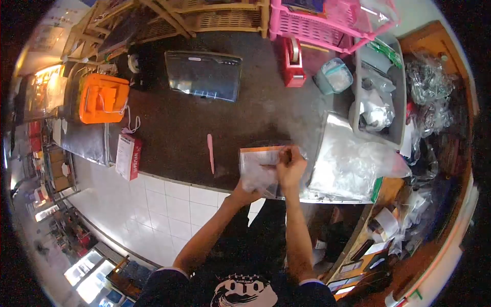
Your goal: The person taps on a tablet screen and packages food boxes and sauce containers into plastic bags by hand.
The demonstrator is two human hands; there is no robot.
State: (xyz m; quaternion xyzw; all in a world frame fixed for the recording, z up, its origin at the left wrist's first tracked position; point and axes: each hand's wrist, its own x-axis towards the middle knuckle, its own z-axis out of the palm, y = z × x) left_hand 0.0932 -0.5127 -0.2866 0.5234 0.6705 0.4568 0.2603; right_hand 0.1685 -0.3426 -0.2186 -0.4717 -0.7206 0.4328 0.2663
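Near the front edge of the dark table, a clear plastic bag lies around or over a printed card with an orange top strip. My left hand is at the bag's lower left, its fingers partly hidden by the plastic. My right hand pinches at the upper right side of the bag, fingertips pressed together. Left of the bag rests a pink pen. A stack of clear plastic bags lies to the right of my right hand.
A tablet lies at the back. Behind my right hand stand a red tape dispenser, a blue tub and a grey bin. An orange basket and a red-white box are at the left.
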